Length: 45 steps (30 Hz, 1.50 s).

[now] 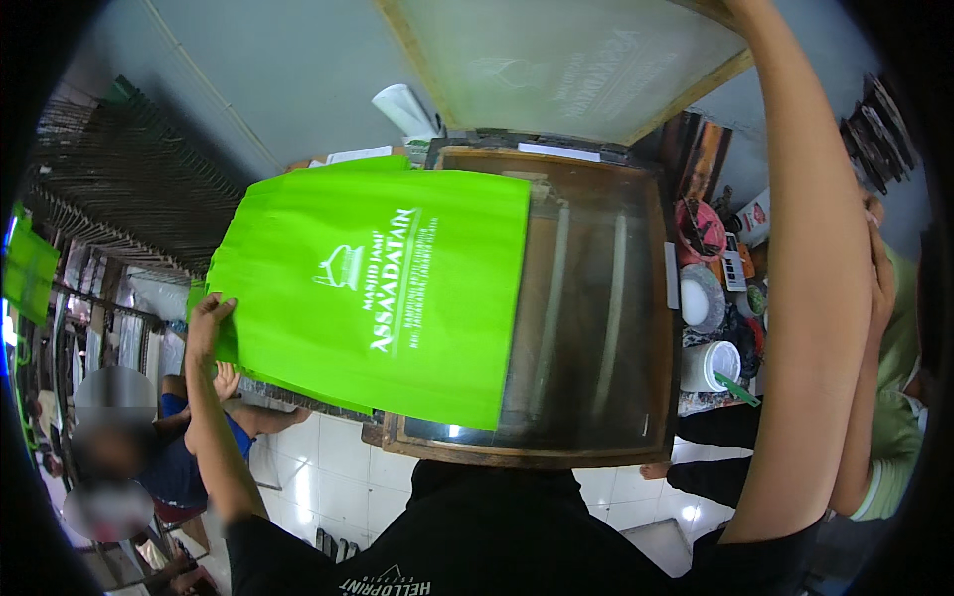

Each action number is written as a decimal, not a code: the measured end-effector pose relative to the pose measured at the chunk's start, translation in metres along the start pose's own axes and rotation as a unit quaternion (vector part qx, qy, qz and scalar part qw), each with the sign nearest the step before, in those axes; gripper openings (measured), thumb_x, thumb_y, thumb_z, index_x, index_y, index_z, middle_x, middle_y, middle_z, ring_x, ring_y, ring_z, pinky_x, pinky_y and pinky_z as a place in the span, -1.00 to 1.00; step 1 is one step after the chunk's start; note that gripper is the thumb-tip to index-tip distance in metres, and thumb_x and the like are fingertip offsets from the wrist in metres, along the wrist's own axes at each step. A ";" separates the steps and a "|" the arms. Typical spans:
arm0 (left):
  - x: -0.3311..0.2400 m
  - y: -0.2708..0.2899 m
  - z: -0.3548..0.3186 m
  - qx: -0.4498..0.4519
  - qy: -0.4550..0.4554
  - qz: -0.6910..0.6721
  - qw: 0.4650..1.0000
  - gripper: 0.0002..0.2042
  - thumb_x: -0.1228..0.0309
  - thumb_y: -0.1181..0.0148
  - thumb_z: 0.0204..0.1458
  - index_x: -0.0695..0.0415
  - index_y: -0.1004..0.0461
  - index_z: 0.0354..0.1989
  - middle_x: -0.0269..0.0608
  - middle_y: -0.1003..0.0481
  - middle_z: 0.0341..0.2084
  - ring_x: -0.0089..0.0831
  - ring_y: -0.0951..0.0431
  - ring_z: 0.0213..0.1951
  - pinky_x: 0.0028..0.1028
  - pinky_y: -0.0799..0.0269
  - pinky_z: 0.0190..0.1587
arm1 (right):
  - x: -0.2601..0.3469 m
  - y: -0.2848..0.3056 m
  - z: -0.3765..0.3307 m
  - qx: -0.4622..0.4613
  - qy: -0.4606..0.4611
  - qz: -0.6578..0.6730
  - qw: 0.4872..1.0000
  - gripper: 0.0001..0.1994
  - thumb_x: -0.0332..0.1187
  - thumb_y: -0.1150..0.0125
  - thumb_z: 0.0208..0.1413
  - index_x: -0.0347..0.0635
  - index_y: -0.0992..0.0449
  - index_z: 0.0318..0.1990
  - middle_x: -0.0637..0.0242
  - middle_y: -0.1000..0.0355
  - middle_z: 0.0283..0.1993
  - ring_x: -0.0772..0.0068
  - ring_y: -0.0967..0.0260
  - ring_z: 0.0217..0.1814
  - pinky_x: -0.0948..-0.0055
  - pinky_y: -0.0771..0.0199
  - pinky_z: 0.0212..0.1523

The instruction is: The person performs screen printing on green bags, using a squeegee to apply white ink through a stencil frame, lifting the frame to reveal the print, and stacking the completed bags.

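My left hand (pixel 211 316) pinches the left edge of a bright green fabric bag (pixel 288 238) with a white print. The bag lies flat, its right part over a glass-topped wooden box (pixel 586 318) with two pale tubes under the glass. More green bags (pixel 348 167) show beneath and behind it. Beyond the box a printing screen (pixel 566 65) is tilted up, its mesh bearing a faint design in a wooden frame. My right arm (pixel 810 268) reaches up to that frame's upper right corner; the hand itself is past the picture's top edge.
Right of the box stand a white tub (pixel 710 366) with a green spatula (pixel 737 389), a pink bowl (pixel 701 230) and a calculator (pixel 733 263). A paper roll (pixel 402 107) sits behind. People are at the left and right. Dark racks (pixel 119 179) line the left.
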<state>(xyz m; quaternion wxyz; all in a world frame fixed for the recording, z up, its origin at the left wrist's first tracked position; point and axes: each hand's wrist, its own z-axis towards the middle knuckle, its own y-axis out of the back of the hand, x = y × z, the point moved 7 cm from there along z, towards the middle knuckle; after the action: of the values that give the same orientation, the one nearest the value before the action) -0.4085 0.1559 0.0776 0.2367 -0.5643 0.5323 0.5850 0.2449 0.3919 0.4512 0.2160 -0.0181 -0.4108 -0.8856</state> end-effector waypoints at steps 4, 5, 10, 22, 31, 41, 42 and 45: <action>0.008 0.142 0.014 -0.149 -0.004 0.271 0.951 -0.79 0.45 -0.23 0.16 0.24 -0.58 -0.07 -0.21 -0.62 -0.43 -0.32 -0.61 -0.39 -0.39 -0.49 -0.24 | 0.005 0.003 -0.003 -0.002 0.040 0.044 0.998 -0.39 0.12 -0.45 -0.03 -0.34 -0.68 -0.10 -0.11 -0.63 -0.22 0.06 -0.61 -0.18 0.19 -0.55 -0.06; -0.007 0.152 0.009 -0.228 -0.029 0.384 0.894 -0.76 0.46 -0.25 0.12 0.24 -0.57 -0.04 -0.13 -0.62 -0.47 -0.19 -0.62 -0.39 -0.31 -0.50 -0.22 | 0.003 0.002 -0.001 -0.020 0.038 0.034 0.998 -0.39 0.12 -0.45 -0.03 -0.36 -0.68 -0.12 -0.12 -0.63 -0.24 0.05 -0.60 -0.20 0.18 -0.54 -0.07; -0.025 0.048 -0.020 -0.264 -0.283 0.457 0.801 -0.64 0.50 -0.25 0.06 0.21 -0.51 0.08 0.10 -0.57 -0.05 0.12 -0.54 0.00 -0.05 -0.40 0.09 | 0.007 0.001 0.002 -0.014 0.026 -0.015 0.999 -0.39 0.13 -0.45 -0.04 -0.40 -0.68 -0.21 -0.14 -0.62 -0.28 0.03 -0.60 -0.23 0.16 -0.54 -0.10; 0.052 -0.255 -0.122 -0.050 -0.330 0.478 0.813 -0.82 0.40 -0.28 -0.01 0.23 -0.45 -0.34 0.03 -0.42 -0.32 -0.04 -0.42 -0.17 -0.12 -0.32 -0.11 | -0.002 -0.001 0.001 -0.020 0.022 -0.011 0.999 -0.38 0.13 -0.44 -0.03 -0.43 -0.68 -0.20 -0.18 -0.61 -0.27 -0.03 -0.61 -0.23 0.14 -0.55 -0.10; 0.022 -0.195 -0.087 -0.091 -0.103 0.036 0.990 -0.81 0.43 -0.25 0.06 0.31 -0.51 -0.50 -0.20 -0.48 -0.68 -0.40 -0.42 -0.63 -0.36 -0.30 -0.51 | 0.010 0.001 -0.002 -0.009 0.034 0.002 0.999 -0.39 0.12 -0.42 -0.01 -0.42 -0.68 -0.17 -0.18 -0.62 -0.24 -0.04 -0.60 -0.21 0.14 -0.55 -0.08; -0.042 -0.352 -0.156 0.271 -0.391 0.407 0.780 -0.37 -0.01 -0.06 0.28 0.01 -0.21 0.45 0.25 0.03 0.47 0.06 0.09 0.52 0.08 0.25 0.50 | 0.003 0.000 0.013 -0.027 0.054 -0.029 0.998 -0.35 0.15 -0.38 0.01 -0.43 -0.67 -0.14 -0.27 -0.59 -0.20 -0.14 -0.58 -0.16 0.09 -0.53 -0.04; -0.042 -0.377 -0.169 0.251 -0.411 0.419 0.770 -0.34 -0.05 -0.06 0.26 0.00 -0.20 0.45 0.23 0.07 0.49 0.08 0.12 0.53 0.12 0.28 0.50 | -0.005 -0.002 0.016 -0.034 0.057 -0.051 0.996 -0.35 0.15 -0.37 0.01 -0.43 -0.67 -0.15 -0.29 -0.58 -0.19 -0.15 -0.58 -0.16 0.08 -0.53 -0.04; -0.056 -0.439 -0.197 0.263 -0.455 0.392 0.755 -0.31 -0.11 -0.10 0.20 -0.02 -0.23 0.44 0.21 0.05 0.49 0.15 0.12 0.52 0.18 0.28 0.48 | -0.009 -0.007 0.021 -0.016 0.042 -0.020 0.999 -0.35 0.18 -0.34 0.01 -0.39 -0.68 -0.17 -0.26 -0.59 -0.17 -0.16 -0.58 -0.13 0.07 -0.53 -0.03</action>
<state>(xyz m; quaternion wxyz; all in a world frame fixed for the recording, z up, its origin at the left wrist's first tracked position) 0.0713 0.1404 0.0126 0.3401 0.1111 0.6690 0.6515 0.2469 0.4146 0.4580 0.2151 0.0236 -0.3871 -0.8963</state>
